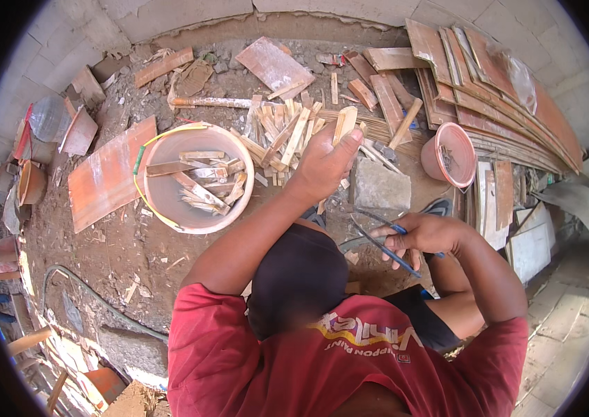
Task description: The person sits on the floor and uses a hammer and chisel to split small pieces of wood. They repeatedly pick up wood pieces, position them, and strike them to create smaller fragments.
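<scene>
My left hand grips a short wooden piece upright, its thumb pressed against the wood, over a heap of short wooden strips. Lower right, my right hand holds a long-handled metal hand tool with blue grips, its two arms spread apart; its exact kind is unclear. Left of my left forearm stands a large round tub holding wooden offcuts. A flat grey stone or concrete block lies between my hands. A small pinkish bucket with small bits inside stands beyond my right hand.
Stacked plywood sheets rise at the far right. An orange-brown board lies left of the tub, with another board near the back wall. Smaller buckets stand far left. A hose crosses the dirt floor, lower left.
</scene>
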Demonstrator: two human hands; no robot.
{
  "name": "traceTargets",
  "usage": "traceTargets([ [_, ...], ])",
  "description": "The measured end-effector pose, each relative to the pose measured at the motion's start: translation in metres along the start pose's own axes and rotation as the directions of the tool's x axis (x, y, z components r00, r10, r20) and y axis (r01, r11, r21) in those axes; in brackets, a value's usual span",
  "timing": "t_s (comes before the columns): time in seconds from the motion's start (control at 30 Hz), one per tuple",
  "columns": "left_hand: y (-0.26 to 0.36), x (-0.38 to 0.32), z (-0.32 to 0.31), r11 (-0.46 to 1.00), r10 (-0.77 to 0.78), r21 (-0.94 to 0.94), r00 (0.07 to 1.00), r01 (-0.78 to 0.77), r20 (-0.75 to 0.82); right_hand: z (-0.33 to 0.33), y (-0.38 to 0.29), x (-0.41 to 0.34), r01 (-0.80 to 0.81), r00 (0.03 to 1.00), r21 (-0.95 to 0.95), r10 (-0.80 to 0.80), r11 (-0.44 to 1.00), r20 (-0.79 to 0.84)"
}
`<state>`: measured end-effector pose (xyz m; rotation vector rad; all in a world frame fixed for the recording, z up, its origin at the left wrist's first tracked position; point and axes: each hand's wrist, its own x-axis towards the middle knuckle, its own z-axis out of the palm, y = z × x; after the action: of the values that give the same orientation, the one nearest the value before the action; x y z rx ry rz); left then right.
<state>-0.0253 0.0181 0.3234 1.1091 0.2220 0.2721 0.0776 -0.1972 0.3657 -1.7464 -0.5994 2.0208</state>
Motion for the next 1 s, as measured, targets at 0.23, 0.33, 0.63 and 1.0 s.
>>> traceTargets([
  [0.23, -0.005, 0.005, -0.008, 0.982, 0.109, 0.163, 0.991, -0.095, -0.081, 0.026, 0.008, 0.013, -0.09, 0.966, -0.139, 0.053, 0.986, -0.252],
  [0.33, 0.002, 0.006, -0.005, 0.986, 0.041, 0.167, 0.989, -0.017, -0.144, 0.038, 0.044, 0.035, 0.032, 0.904, -0.233, -0.127, 0.972, -0.408],
  [0.63, -0.002, 0.03, -0.07, 0.939, -0.059, -0.297, 0.767, -0.175, -0.639, 0.075, 0.082, 0.081, 0.309, 0.586, -0.271, -0.407, 0.912, -0.701],
  [1.0, -0.05, 0.09, -0.107, 0.904, -0.056, 0.332, 0.844, 0.27, -0.534, -0.119, 0.196, -0.013, 0.045, 0.252, 0.006, -0.006, 0.999, -0.968],
])
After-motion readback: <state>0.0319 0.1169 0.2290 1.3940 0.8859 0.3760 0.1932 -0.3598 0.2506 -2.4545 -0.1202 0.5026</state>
